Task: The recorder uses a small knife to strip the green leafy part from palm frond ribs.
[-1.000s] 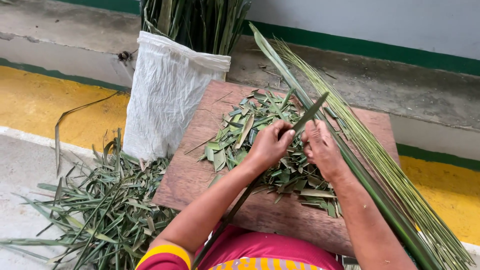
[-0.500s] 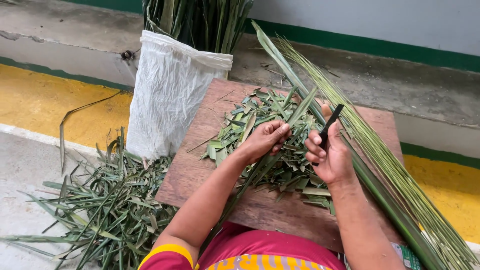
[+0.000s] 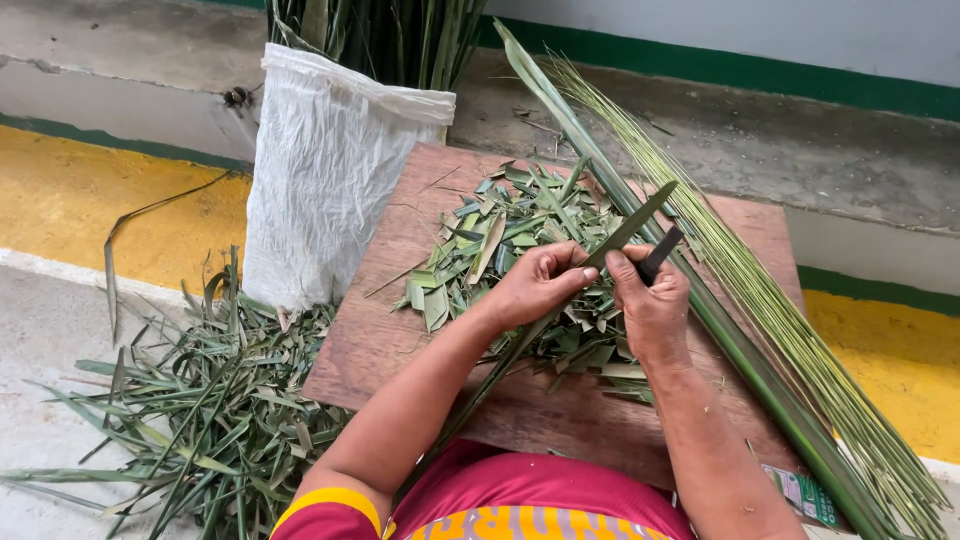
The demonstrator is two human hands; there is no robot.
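Observation:
My left hand point(image 3: 538, 285) pinches a long green palm leaf strip point(image 3: 632, 221) that runs from my lap up past both hands over the wooden board point(image 3: 400, 330). My right hand point(image 3: 652, 305) grips a small dark knife point(image 3: 661, 252) and its thumb rests on the same strip, right beside my left fingers. Under both hands lies a pile of cut green leaf pieces point(image 3: 500, 245) on the board.
A white sack point(image 3: 330, 175) full of upright green leaves stands at the board's left. Loose leaf trimmings point(image 3: 190, 410) litter the floor at lower left. A bundle of thin pale-green ribs and a thick stalk point(image 3: 780, 330) lies diagonally along the board's right side. A yellow floor stripe and a concrete step lie behind.
My hands have come together on the strip after my right hand lifted away with the knife. The strip's tip now points up to the right between the hands.

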